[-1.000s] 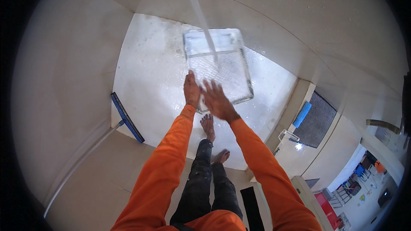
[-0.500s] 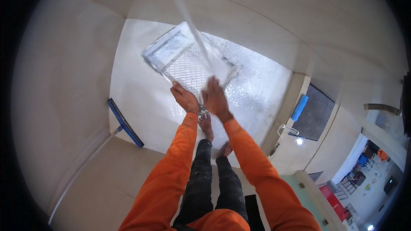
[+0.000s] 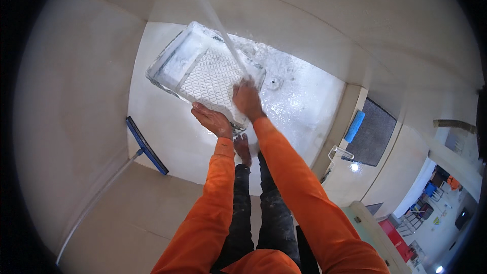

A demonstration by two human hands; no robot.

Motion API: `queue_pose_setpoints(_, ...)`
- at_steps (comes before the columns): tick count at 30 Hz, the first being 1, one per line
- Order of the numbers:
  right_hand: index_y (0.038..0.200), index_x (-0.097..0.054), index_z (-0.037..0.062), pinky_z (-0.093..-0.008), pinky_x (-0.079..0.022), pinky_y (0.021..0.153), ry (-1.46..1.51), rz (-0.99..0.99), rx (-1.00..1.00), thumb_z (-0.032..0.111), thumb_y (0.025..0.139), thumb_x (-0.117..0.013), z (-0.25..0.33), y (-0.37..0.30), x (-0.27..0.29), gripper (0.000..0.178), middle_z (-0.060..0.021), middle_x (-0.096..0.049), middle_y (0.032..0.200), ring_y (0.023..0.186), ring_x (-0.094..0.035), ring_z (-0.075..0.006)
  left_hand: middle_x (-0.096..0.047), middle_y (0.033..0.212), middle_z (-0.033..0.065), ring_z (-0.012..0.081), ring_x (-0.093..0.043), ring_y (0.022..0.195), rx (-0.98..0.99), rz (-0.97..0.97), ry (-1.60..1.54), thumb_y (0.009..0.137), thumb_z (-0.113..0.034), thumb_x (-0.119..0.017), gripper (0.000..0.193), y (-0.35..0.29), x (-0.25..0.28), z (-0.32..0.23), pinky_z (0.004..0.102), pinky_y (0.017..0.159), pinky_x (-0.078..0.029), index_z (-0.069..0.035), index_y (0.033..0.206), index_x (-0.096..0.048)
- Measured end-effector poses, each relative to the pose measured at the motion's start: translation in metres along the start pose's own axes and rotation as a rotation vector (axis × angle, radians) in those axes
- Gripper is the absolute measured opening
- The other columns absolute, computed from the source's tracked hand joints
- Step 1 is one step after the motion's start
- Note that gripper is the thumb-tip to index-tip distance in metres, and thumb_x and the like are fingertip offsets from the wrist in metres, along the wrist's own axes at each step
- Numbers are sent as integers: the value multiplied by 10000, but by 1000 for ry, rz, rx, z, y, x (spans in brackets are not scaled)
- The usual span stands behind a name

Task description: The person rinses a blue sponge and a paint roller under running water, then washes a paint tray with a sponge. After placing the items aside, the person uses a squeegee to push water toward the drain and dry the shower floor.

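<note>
Head view shows the ridged tray [image 3: 213, 78] ahead of the left hand [image 3: 212, 120] and under the right hand [image 3: 247, 99], angled beneath a water stream [image 3: 217, 23], apparently for rinsing. Left fingers lie along its near rim, seemingly steadying it, grip unclear; right fingers bunch narrowly, any hold hidden.

Long orange sleeves [image 3: 209, 208]; dark, pale-flecked trousers [image 3: 276, 218].

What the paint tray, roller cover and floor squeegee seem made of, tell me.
Paint tray: probably moulded plastic, white and wet; the crisp raised diamond grid suggests it, but coated metal is possible.
Roller cover: likely fabric nap, its blue surface looking matte.
Floor squeegee: its smooth blue head could be plastic or painted metal.
</note>
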State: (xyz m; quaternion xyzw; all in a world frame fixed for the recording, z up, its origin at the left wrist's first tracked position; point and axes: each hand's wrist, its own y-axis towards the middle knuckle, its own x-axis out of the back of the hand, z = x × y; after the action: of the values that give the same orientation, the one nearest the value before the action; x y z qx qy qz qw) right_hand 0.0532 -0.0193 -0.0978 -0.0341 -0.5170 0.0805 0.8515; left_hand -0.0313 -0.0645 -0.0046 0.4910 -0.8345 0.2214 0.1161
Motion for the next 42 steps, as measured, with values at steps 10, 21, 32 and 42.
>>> queue_pose_setpoints(10, 1345, -350, -224, -479, -333, 1120, 177, 258, -35, 287, 972, -478, 41, -20, 27, 646, -408, -385, 1394, 1333, -379, -488, -538, 1193, 257, 285, -496, 1074, -104, -71, -90, 1094, -315, -279, 491, 8, 18, -19, 378, 1036, -347, 121, 1165, -494)
queue_pose_setpoints(21, 1428, -425, -9, -668, -152, 1129, -99, 158, 123, 339, 1006, -380, 18, -27, 71, 549, -135, -425, 1499, 1449, -242, -399, -540, 1174, 224, 277, -500, 1084, -108, -155, -340, 1094, -341, -276, 510, 9, -2, -22, 364, 1028, -362, 115, 1180, -489)
queue_pose_setpoints(32, 1381, -508, 48, -705, -223, 1063, -98, 169, 101, 289, 985, -433, -1, 17, 111, 469, -77, -439, 1496, 1452, -239, -385, -477, 1366, 240, 280, -446, 1241, 27, -191, -324, 1083, -367, -298, 579, -2, -9, -34, 358, 1104, -295, 141, 1331, -423)
queue_pose_setpoints(42, 1403, -484, 60, -728, -193, 1045, -56, 321, 139, 289, 977, -421, -18, -15, 101, 488, -65, -385, 1538, 1456, -243, -373, -507, 1323, 205, 263, -473, 1177, 21, -181, -365, 1085, -362, -286, 560, -7, -1, -32, 347, 1087, -311, 126, 1309, -446)
